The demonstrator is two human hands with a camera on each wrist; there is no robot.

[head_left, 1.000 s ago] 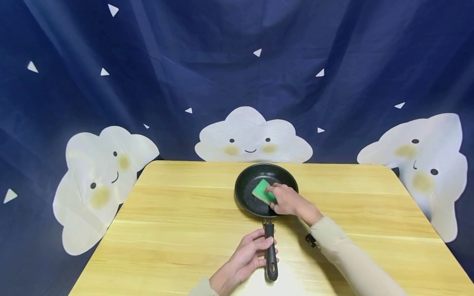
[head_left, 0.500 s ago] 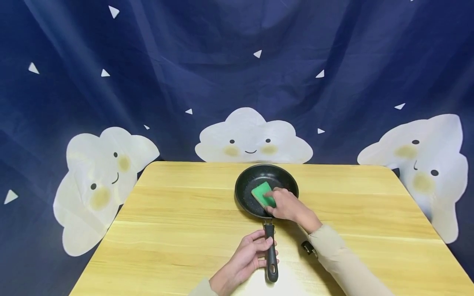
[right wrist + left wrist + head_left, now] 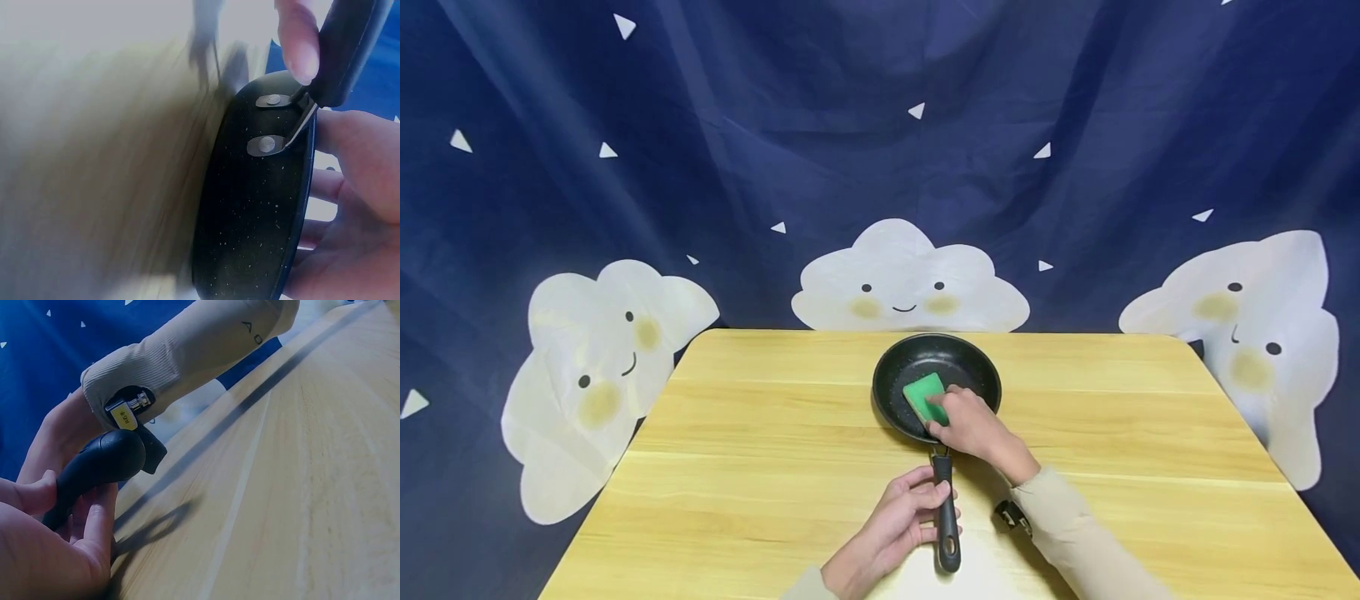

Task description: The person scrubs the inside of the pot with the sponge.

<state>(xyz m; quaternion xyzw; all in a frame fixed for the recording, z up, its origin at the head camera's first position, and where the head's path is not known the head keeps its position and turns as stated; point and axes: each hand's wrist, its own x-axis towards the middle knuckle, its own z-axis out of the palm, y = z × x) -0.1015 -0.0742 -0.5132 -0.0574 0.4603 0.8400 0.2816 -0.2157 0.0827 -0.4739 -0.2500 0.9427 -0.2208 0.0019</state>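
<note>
A black speckled frying pan [image 3: 970,360] sits near the far middle of the table, its handle [image 3: 948,533] pointing toward me. My left hand [image 3: 895,523] grips that handle, thumb on top and fingers underneath; the left wrist view shows the handle's end [image 3: 106,459] rising out of the grip. Inside the pan, my right hand [image 3: 976,423] holds a green sponge [image 3: 925,395] against the bottom, thumb at its near edge. In the right wrist view the pan's outer wall [image 3: 250,206] and riveted bracket hide the sponge, with the right hand [image 3: 369,181] beyond the rim.
The light wooden table [image 3: 760,433] extends around the pan on both sides. Behind it hangs a dark blue curtain [image 3: 820,125] with white clouds and triangles. A small black device [image 3: 1012,515] is fixed under the right sleeve [image 3: 1067,525].
My right hand has drawn the sponge a little toward me and to the left across the pan's bottom. The left hand keeps its grip on the handle, and the pan stays in place.
</note>
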